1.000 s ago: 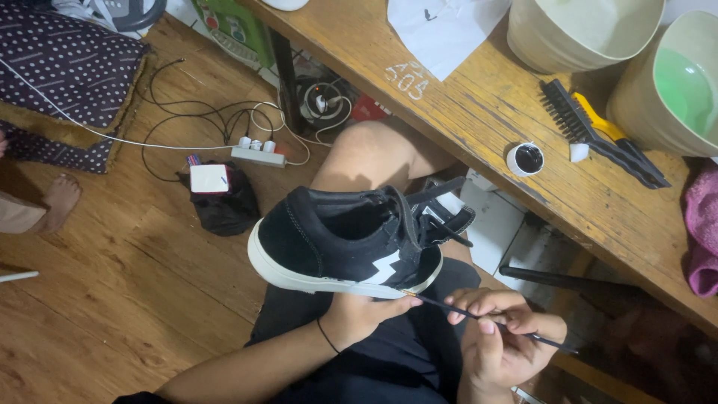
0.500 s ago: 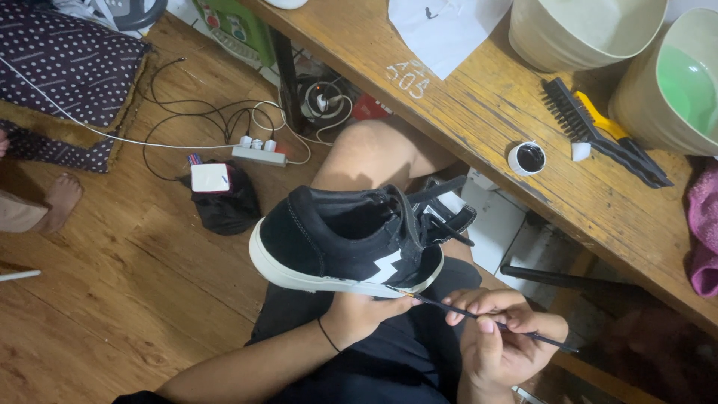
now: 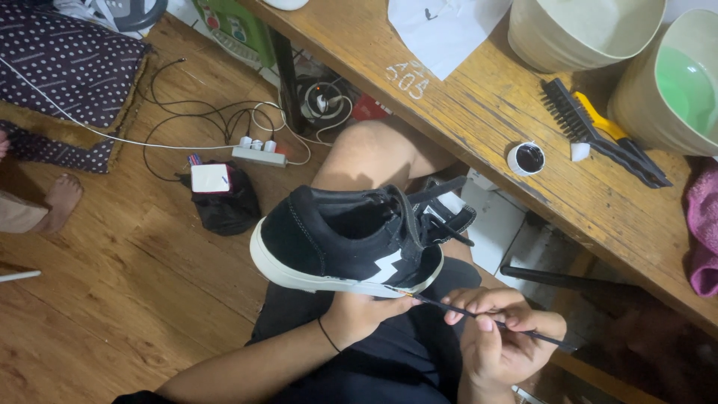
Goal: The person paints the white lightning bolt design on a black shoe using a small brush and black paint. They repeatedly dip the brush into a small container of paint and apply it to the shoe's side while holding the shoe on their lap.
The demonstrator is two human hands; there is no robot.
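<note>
A black sneaker (image 3: 336, 243) with a white sole and a white zigzag mark rests on its side over my lap. My left hand (image 3: 363, 314) grips it from underneath at the sole. My right hand (image 3: 505, 340) pinches a thin dark brush (image 3: 449, 305) whose tip touches the sole's edge near the toe. The shoe's black laces (image 3: 441, 217) hang loose toward the table. A small round pot of black liquid (image 3: 526, 158) stands on the wooden table (image 3: 479, 112).
On the table lie a black and yellow scrub brush (image 3: 598, 135), two pale basins (image 3: 580, 30), white paper (image 3: 449, 26) and a pink cloth (image 3: 703, 224). On the floor are a power strip (image 3: 258, 153), cables, a black bag (image 3: 228, 202) and another person's foot (image 3: 60, 198).
The shoe has tipped slightly, and the brush tip has shifted a little along the sole edge. Both hands stay in place.
</note>
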